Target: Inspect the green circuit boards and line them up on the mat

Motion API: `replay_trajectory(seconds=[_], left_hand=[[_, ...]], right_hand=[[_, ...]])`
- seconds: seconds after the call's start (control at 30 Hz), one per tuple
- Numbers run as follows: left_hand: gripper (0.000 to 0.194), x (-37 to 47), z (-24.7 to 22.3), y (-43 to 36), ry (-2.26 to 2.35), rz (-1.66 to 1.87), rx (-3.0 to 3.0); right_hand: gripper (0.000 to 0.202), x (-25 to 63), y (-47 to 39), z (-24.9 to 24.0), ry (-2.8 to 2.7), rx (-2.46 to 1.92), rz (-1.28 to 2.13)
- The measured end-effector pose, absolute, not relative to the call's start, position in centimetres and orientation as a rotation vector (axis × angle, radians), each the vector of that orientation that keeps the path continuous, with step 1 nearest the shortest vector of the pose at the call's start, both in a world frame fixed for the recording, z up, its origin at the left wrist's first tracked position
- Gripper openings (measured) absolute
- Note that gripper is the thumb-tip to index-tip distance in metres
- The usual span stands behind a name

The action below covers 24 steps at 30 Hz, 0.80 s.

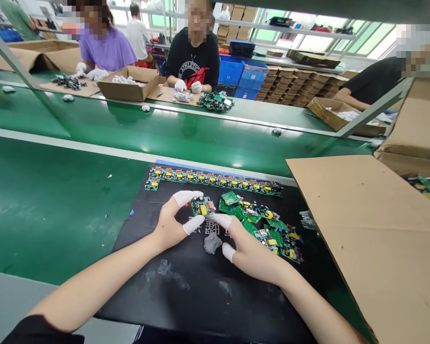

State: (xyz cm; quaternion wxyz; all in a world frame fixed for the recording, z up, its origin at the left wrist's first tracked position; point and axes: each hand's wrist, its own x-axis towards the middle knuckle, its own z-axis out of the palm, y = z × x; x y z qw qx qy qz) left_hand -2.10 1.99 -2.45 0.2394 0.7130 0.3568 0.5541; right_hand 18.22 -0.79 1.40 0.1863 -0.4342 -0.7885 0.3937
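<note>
Above a black mat, my left hand pinches a small circuit board between white-cotted thumb and fingers. The board carries a yellow component. My right hand, also in white finger cots, has its forefinger at the board's lower edge, with the thumb held apart below. Between the right thumb and the mat's printed characters lies a grey putty-like lump. A pile of loose circuit boards spreads to the right. Along the mat's far edge runs a row of circuit boards.
A large cardboard flap stands close on the right. Beyond the mat stretches a green conveyor belt with small wrapped pieces on it. Across it, co-workers in white gloves sit by a cardboard box and piled boards.
</note>
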Motion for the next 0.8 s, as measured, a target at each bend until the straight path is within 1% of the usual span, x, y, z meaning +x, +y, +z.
replay_trajectory(seconds=[0.1,0.17,0.27,0.37,0.5,0.67,0.73,0.8], left_hand=[[0.035,-1.8,-2.2,1.6,0.886,1.492,2.011],[0.036,-1.5,-2.0,1.2,0.77,1.471,2.037],[0.039,-1.0,-1.7,0.7,0.586,1.394,2.042],[0.041,-0.8,-1.6,0.4,0.506,1.293,2.091],[0.042,-0.8,-1.4,0.1,0.492,1.267,2.241],[0.029,-0.6,-0.7,0.0,0.475,1.344,2.457],[0.027,-0.5,-0.5,0.0,0.47,1.341,2.473],[0.029,-0.5,-0.5,0.1,0.471,1.322,2.453]], right_hand=[[0.052,18.9,-0.8,0.7,-1.679,-1.189,1.277],[0.045,18.8,-1.0,0.2,-1.407,-1.084,1.476],[0.038,18.6,-1.8,0.1,-1.226,-0.926,1.759],[0.033,18.4,-2.6,0.4,-1.189,-0.824,1.913],[0.034,18.2,-3.5,0.2,-1.079,-0.78,1.977],[0.022,17.9,-3.9,0.0,-0.912,-0.839,2.015],[0.024,17.8,-3.8,0.2,-0.892,-0.837,2.029],[0.028,17.8,-3.6,0.5,-0.905,-0.861,2.04]])
